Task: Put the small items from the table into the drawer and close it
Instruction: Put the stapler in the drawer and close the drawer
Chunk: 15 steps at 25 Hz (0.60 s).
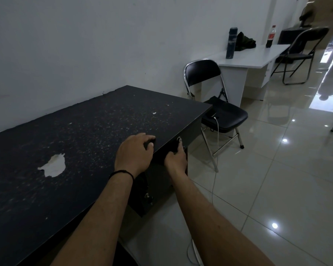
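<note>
My left hand (135,154) lies on the dark table (81,143) at its front edge. The fingers are curled toward the thumb, with a dark gap between them. The dim light hides whether a small dark item sits in that gap. My right hand (176,160) is just below the tabletop, pressed on the dark drawer front (162,155). Its fingers curl at the front's upper edge and the index finger reaches up to a round metal lock (179,139). The drawer front looks flush with the desk. No loose small item shows on the tabletop.
The tabletop is worn, with a pale peeled patch (53,166). A black folding chair (217,110) stands right of the desk, with a white cable (216,143) hanging to the tiled floor. Farther back are a white table (258,58) with bottles and another chair (300,54).
</note>
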Available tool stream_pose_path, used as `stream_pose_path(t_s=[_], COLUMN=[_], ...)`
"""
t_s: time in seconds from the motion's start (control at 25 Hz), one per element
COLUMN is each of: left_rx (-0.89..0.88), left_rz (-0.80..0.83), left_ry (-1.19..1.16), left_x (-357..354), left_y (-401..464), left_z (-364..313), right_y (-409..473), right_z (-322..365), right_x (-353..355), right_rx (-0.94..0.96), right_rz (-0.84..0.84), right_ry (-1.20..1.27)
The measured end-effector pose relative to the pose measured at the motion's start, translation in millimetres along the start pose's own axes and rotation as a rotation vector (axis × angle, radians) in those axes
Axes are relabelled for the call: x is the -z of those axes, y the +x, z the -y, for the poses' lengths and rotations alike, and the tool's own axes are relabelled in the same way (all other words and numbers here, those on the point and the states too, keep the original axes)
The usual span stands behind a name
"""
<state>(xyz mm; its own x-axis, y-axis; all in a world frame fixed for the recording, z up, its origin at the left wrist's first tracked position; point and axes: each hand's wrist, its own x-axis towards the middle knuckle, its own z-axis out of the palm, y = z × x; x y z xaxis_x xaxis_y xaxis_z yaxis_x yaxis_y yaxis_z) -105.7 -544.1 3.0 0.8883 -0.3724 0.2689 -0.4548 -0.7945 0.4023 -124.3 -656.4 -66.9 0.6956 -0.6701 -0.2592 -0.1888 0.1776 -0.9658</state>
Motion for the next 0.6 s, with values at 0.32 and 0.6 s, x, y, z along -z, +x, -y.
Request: stream_pose_path(t_s=[0.32,0.6], left_rx=[-0.009,0.004], left_rz=[-0.011,0.006], left_ry=[-0.003,-0.014], left_x=[-1.7,5.0], left_y=[-0.1,-0.1], left_z=[2.5,1.6], right_y=[1.3,-19.7], right_z=[-1.7,29.0], right_x=[0.4,7.7], right_rx=[0.019,0.338], right_rz=[0.028,-0.336], right_ry=[-0.007,-0.364])
